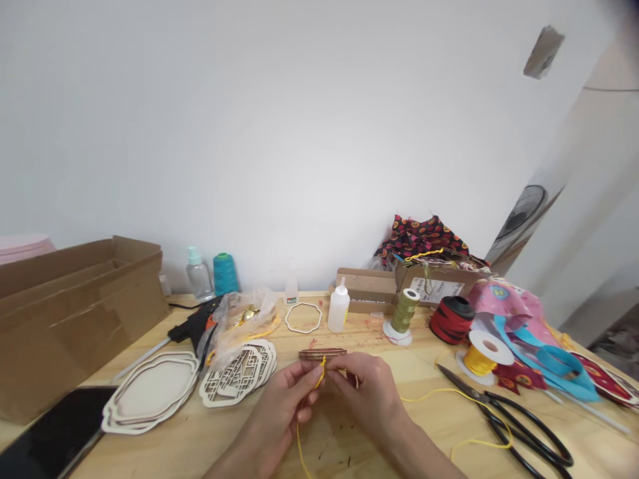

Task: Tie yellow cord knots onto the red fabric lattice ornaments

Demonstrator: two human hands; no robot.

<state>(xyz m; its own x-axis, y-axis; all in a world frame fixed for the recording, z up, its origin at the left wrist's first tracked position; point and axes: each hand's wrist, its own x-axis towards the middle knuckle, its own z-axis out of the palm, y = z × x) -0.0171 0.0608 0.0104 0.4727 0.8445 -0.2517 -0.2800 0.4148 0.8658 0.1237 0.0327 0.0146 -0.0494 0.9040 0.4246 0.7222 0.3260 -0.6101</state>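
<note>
Scissors [480, 397] lie right of the hands [367, 389], phone [57, 432] left, squeeze bottle [338, 311] behind.

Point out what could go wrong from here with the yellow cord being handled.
The yellow cord runs over the scissors, so a pull might snag it.
The left hand pinches the cord between thumb and fingers; if that grip slips, the work could loosen.
The white bottle stands upright nearby and might tip if bumped.

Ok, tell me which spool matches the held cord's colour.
The yellow spool, just beyond the scissors; it matches the held cord, while the teal cone, olive spool and red-and-black spool are other colours.
</note>
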